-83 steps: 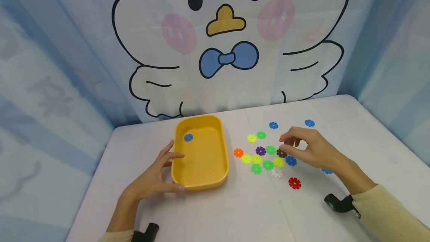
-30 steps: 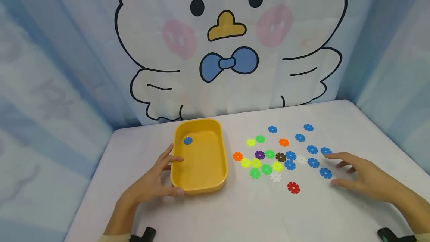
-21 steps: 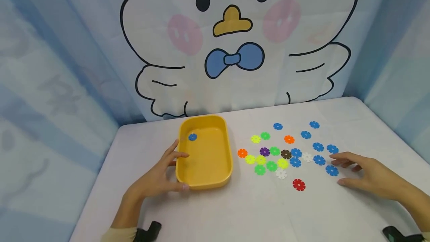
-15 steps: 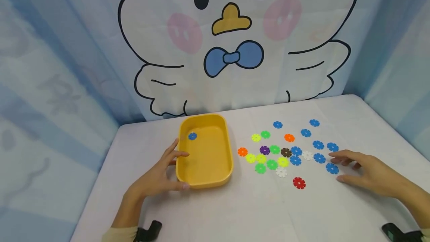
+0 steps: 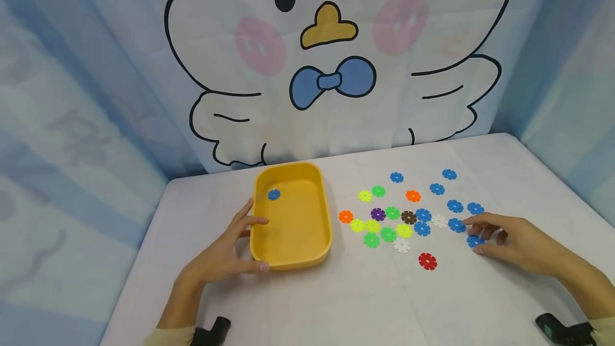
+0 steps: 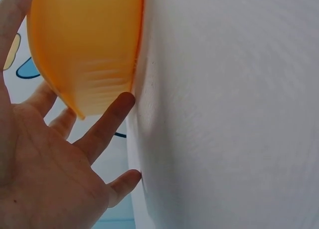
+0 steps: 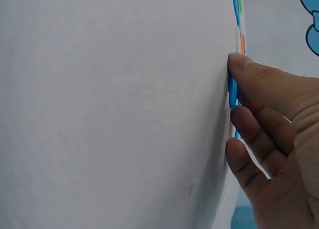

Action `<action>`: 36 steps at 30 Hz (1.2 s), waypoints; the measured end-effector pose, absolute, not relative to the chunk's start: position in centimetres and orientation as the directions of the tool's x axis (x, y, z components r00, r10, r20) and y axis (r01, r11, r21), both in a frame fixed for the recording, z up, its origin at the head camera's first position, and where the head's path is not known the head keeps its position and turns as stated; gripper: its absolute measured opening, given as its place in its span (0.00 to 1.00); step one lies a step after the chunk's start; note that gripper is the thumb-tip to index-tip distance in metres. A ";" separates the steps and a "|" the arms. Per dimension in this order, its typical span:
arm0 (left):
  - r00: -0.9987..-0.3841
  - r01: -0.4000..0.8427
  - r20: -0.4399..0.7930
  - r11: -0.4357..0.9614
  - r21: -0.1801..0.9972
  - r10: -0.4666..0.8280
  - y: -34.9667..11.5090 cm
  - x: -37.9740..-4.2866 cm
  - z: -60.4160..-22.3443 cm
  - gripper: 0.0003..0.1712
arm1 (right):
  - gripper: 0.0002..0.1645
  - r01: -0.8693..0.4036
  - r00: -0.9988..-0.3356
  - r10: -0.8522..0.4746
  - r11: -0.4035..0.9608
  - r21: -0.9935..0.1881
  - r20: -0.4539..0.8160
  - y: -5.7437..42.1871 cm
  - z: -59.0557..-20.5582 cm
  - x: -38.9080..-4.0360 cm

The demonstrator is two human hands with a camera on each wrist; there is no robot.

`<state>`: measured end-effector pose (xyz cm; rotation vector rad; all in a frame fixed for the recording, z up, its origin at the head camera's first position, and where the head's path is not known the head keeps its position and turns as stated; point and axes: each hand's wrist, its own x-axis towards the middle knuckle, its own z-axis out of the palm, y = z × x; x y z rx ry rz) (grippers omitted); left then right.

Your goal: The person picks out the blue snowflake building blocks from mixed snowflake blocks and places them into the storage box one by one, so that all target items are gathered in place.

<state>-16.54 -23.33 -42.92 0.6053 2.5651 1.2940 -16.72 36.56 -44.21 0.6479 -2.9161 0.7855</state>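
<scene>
A yellow plastic tray [image 5: 293, 234] stands on the table, with one blue flower-shaped disc [image 5: 274, 195] inside. My left hand [image 5: 218, 255] rests on its left side, fingers spread and fairly straight; one fingertip reaches over the rim and the thumb touches the near corner. My right hand [image 5: 516, 242] is low at the right of the scattered discs. Its thumb touches a blue notched disc [image 5: 474, 241] that lies on the table, and the index fingertip is beside another blue disc [image 5: 456, 225]. In the right wrist view the thumb [image 7: 244, 64] meets the disc's edge; the index fingertip is hidden.
Several more flower discs lie between tray and right hand: green [image 5: 388, 234], yellow [image 5: 404, 230], purple [image 5: 378, 214], brown [image 5: 409, 217], orange [image 5: 346, 217], white [image 5: 402, 245] and red [image 5: 427, 261]. A patterned curtain [image 5: 331, 122] hangs behind the table.
My right hand first left the middle of the discs for the right side, where more blue discs show. Since half a second ago it has shifted slightly left onto a blue disc. The left hand stays put.
</scene>
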 end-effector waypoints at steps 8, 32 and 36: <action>-0.892 0.273 0.008 0.525 0.806 0.451 -23.3 -16.6 -42.9 0.48 | 0.32 -0.420 -0.907 -0.388 0.808 -0.413 0.164 36.5 -44.0 -16.6; -0.897 0.244 -0.019 0.529 0.813 0.442 -23.2 -16.5 -42.6 0.48 | 0.29 -0.444 -0.894 -0.412 0.763 -0.470 0.175 35.2 -42.6 -16.9; -0.898 0.238 -0.024 0.532 0.813 0.439 -23.2 -16.5 -42.5 0.48 | 0.29 -0.425 -0.900 -0.404 0.735 -0.528 0.162 34.6 -42.2 -17.1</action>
